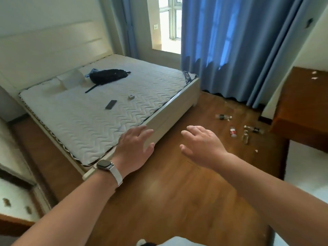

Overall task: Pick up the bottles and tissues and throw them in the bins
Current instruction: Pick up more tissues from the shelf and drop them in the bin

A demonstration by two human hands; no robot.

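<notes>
Both hands, left hand (135, 147) and right hand (200, 146), hover spread and holding nothing at frame centre; plastic bottles (233, 132) lie scattered on the wooden floor (177, 192) at right.

Head cam, wide, fwd + down.

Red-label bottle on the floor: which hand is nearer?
Right. The right hand hovers open over the wooden floor, left of the red-label bottle in view. The left hand is farther left, over the bed corner.
</notes>
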